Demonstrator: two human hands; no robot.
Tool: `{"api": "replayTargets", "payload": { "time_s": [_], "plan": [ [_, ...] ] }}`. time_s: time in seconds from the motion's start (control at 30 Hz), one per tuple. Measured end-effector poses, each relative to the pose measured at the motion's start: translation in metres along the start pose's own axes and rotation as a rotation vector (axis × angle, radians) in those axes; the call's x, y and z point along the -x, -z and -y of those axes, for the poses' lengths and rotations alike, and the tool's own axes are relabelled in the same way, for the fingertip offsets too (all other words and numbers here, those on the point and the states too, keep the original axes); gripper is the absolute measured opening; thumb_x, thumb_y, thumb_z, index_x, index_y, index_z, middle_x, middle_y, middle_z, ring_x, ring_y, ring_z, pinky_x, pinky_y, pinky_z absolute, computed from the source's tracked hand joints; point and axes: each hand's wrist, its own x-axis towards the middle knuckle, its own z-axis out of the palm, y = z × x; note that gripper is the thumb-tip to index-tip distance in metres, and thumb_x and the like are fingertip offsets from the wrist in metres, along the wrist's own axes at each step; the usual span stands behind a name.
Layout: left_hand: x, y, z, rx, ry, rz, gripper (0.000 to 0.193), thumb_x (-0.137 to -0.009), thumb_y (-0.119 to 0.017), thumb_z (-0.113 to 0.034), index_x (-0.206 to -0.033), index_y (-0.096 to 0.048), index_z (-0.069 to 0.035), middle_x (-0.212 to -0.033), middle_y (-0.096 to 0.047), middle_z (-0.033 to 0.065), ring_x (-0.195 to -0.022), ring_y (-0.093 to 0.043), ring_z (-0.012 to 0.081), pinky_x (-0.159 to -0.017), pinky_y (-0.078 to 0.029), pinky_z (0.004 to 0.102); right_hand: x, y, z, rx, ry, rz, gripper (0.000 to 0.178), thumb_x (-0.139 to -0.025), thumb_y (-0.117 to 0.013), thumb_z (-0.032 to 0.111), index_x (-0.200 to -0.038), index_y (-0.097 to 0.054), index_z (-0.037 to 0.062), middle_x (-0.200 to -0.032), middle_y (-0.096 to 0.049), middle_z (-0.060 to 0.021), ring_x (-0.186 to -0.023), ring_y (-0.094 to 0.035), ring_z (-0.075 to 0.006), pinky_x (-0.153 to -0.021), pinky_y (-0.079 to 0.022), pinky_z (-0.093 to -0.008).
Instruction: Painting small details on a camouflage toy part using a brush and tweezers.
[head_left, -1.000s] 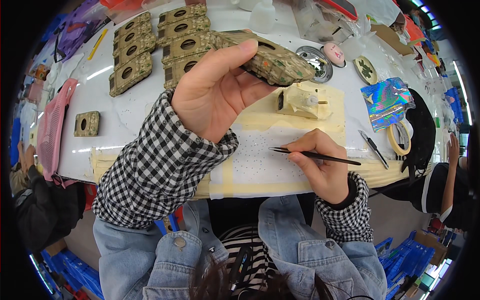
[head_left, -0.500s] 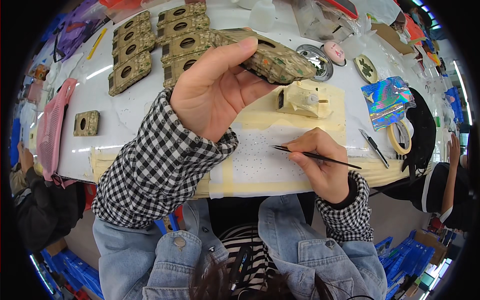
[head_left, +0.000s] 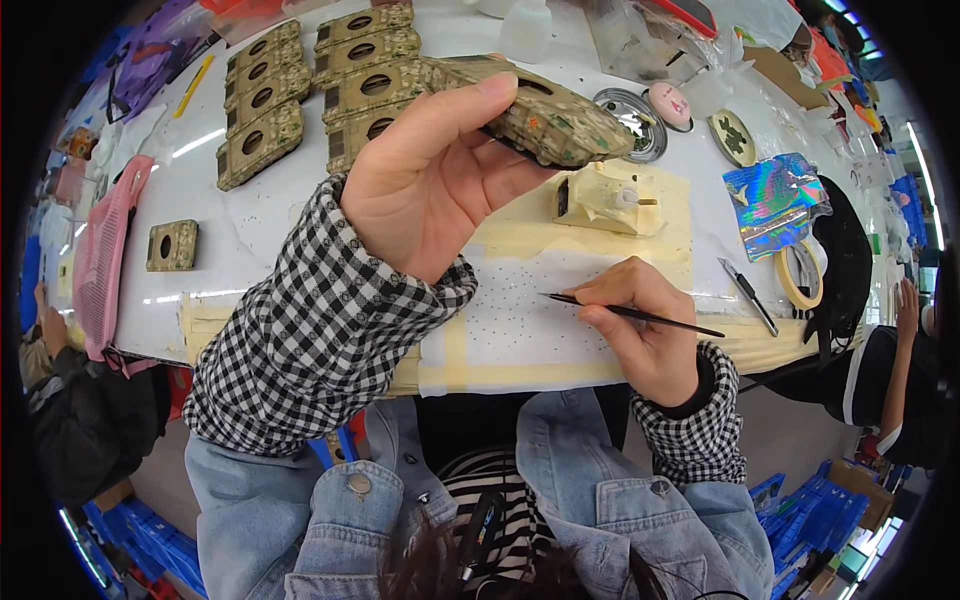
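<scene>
The left hand [head_left: 430,180] holds a camouflage-painted plastic tank hull [head_left: 540,115] raised above the white desk [head_left: 260,215], grip clamped (thumb on top). The right hand [head_left: 640,325] pinches a thin black brush [head_left: 630,313] over dotted white paper [head_left: 520,320].

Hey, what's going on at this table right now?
A person is working on small camouflage-painted model vehicle parts. The left hand holds a camouflage model hull up above the white table. The right hand holds a thin dark brush, its tip over a speckled sheet taped to the table. More camouflage parts lie in rows farther back.
</scene>
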Motion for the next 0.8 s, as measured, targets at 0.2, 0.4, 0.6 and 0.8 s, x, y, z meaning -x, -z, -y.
{"api": "replayTargets", "payload": {
  "time_s": [0.2,0.4,0.6,0.8],
  "plan": [
    [0.001,0.002,0.001,-0.024,-0.008,-0.02,0.038,-0.095,-0.041,-0.016,-0.129,-0.039,0.002,-0.125,-0.052,0.0152,-0.116,-0.053,0.0269,-0.098,-0.048,0.0402,0.001,0.0,0.0,-0.016,-0.014,-0.017,0.009,-0.078,-0.069,0.003,-0.083,-0.063,-0.0009,-0.079,-0.064,-0.0107,-0.072,-0.059,-0.0223,-0.065,-0.046,-0.0294],
    [0.001,0.002,0.0,-0.036,-0.003,-0.023,0.039,-0.095,-0.042,-0.017,-0.128,-0.039,0.004,-0.124,-0.052,0.016,-0.116,-0.053,0.0269,-0.099,-0.047,0.0397,0.002,0.001,0.002,-0.034,-0.054,-0.031,0.008,-0.078,-0.068,0.003,-0.083,-0.063,-0.0019,-0.082,-0.065,-0.0109,-0.075,-0.061,-0.0212,-0.069,-0.047,-0.0289],
    [0.005,-0.001,-0.004,-0.048,0.059,-0.077,0.046,-0.096,-0.04,-0.021,-0.131,-0.034,0.007,-0.129,-0.048,0.0189,-0.121,-0.048,0.0302,-0.1,-0.046,0.0396,0.002,0.016,0.008,-0.038,0.071,-0.205,0.01,-0.079,-0.068,0.004,-0.086,-0.063,-0.002,-0.087,-0.066,-0.0125,-0.076,-0.06,-0.0214,-0.071,-0.047,-0.0303],
    [0.019,-0.007,-0.004,-0.001,0.199,0.085,0.062,-0.089,-0.046,-0.029,-0.138,-0.027,0.006,-0.144,-0.027,0.021,-0.133,-0.028,0.0406,-0.101,-0.041,0.0502,-0.019,0.048,0.028,0.315,0.451,-0.284,0.02,-0.074,-0.073,0.006,-0.089,-0.061,0.0004,-0.094,-0.067,-0.0138,-0.077,-0.062,-0.0256,-0.07,-0.048,-0.033]
  ]
}}
